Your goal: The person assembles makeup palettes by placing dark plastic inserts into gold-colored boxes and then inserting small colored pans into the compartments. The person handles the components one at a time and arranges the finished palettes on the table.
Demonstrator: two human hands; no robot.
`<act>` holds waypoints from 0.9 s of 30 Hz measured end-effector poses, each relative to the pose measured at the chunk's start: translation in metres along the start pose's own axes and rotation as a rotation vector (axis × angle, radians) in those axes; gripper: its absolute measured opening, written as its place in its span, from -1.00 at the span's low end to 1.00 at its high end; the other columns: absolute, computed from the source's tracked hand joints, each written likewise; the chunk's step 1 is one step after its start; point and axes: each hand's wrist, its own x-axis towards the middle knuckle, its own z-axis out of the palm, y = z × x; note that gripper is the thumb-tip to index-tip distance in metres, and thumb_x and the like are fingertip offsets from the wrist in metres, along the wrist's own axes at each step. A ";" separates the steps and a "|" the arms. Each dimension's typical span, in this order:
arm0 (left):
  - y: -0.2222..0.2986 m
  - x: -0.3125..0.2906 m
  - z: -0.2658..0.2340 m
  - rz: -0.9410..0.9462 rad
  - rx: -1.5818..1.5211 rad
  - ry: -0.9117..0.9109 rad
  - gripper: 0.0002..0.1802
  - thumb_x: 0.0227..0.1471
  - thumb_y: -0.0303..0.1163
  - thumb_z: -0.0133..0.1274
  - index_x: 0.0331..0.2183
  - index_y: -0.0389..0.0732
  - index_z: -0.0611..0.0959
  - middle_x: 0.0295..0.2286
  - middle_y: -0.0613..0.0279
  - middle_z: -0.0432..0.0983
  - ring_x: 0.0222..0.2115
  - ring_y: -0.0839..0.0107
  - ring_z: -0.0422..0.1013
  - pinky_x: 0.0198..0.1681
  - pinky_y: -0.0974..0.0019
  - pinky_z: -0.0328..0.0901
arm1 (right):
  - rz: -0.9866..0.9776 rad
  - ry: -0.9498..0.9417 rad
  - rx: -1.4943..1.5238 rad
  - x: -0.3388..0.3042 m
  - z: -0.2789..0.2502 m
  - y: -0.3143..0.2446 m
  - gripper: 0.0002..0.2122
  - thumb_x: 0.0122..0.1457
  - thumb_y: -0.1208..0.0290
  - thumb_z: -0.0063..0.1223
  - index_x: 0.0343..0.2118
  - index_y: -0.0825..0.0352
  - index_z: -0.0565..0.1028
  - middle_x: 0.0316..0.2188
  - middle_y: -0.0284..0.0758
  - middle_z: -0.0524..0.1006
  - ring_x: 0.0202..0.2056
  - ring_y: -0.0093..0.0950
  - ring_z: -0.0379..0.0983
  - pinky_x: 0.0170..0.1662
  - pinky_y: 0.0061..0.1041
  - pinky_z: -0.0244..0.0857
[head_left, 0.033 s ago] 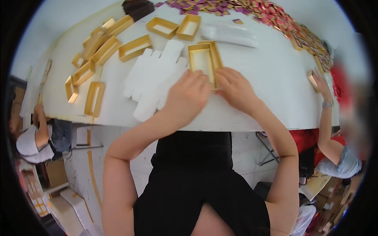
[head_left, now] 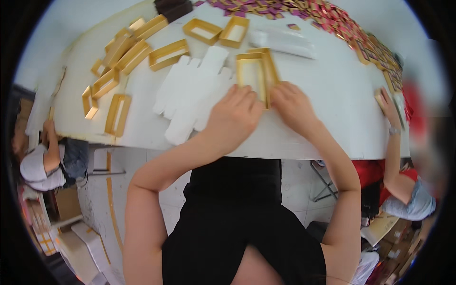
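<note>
A gold rectangular open box [head_left: 250,57] with a pale inside lies on the table in front of me. Along its right side a gold strip or wall [head_left: 271,66] leans outward. My left hand [head_left: 235,113] is closed on the near end of the box, fingertips curled over its rim. At the right wall, my right hand [head_left: 293,107] has its fingers pressed together on the gold edge; the thumb is partly hidden. Just left of the box lies a spread of flat white die-cut card pieces [head_left: 187,88], and my left forearm passes close by them.
Several empty gold box frames [head_left: 118,114] stand at the left. A clear plastic bag [head_left: 282,42] lies beyond the box. Small purple, red and gold pieces [head_left: 327,23] heap along the far edge. Co-workers' hands show at the right [head_left: 390,110] and left [head_left: 49,127].
The table's contents sit slightly farther right in the picture. My hands and the gold box have shifted right a little more, with the same hold. The right co-worker's hand has moved slightly.
</note>
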 end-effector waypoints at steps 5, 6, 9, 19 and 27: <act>-0.002 -0.001 0.008 0.044 -0.045 -0.122 -0.86 -0.21 -0.47 0.09 -0.49 -0.32 0.56 -0.41 0.06 0.48 -0.29 0.14 0.42 -0.15 0.19 0.36 | 0.156 -0.034 -0.041 -0.028 -0.034 -0.007 -0.85 -0.06 0.68 0.07 -0.41 0.34 0.42 -0.44 -0.26 0.47 -0.35 -0.24 0.40 -0.34 -0.31 0.35; -0.001 0.005 0.015 0.079 -0.203 -0.273 -0.89 -0.18 -0.48 0.08 -0.52 -0.32 0.55 -0.43 0.07 0.47 -0.30 0.13 0.42 -0.18 0.19 0.35 | 0.185 -0.092 -0.013 -0.031 -0.039 -0.016 -0.83 -0.05 0.68 0.08 -0.37 0.34 0.45 -0.42 -0.27 0.48 -0.30 -0.25 0.42 -0.26 -0.30 0.36; 0.007 0.019 0.026 0.190 -0.394 -0.319 -0.92 -0.10 -0.48 0.03 -0.53 -0.29 0.51 -0.42 0.08 0.49 -0.31 0.11 0.43 -0.23 0.17 0.36 | 0.155 -0.041 -0.221 -0.015 -0.048 -0.057 -0.77 -0.04 0.61 0.15 -0.25 0.34 0.50 -0.35 -0.29 0.50 -0.21 -0.27 0.42 0.00 -0.18 0.28; -0.237 0.026 0.010 -0.053 0.259 -0.185 -0.38 -0.32 -0.48 0.26 -0.09 -0.19 0.49 -0.05 0.02 0.38 -0.04 0.00 0.32 0.07 0.09 0.24 | 0.400 0.042 -0.254 -0.014 -0.007 -0.029 -0.53 -0.08 0.26 0.31 -0.13 0.37 0.42 -0.38 -0.22 0.53 -0.27 -0.24 0.47 -0.02 -0.16 0.21; -0.293 0.019 0.020 -0.454 -0.135 -0.369 -0.81 -0.16 -0.54 0.14 -0.37 -0.26 0.56 -0.43 0.11 0.48 -0.24 0.11 0.39 -0.19 0.21 0.34 | 0.680 -0.180 -0.207 -0.033 -0.034 0.049 -0.73 -0.11 0.59 0.06 -0.26 0.31 0.47 -0.55 -0.30 0.54 -0.42 -0.26 0.49 -0.24 -0.29 0.31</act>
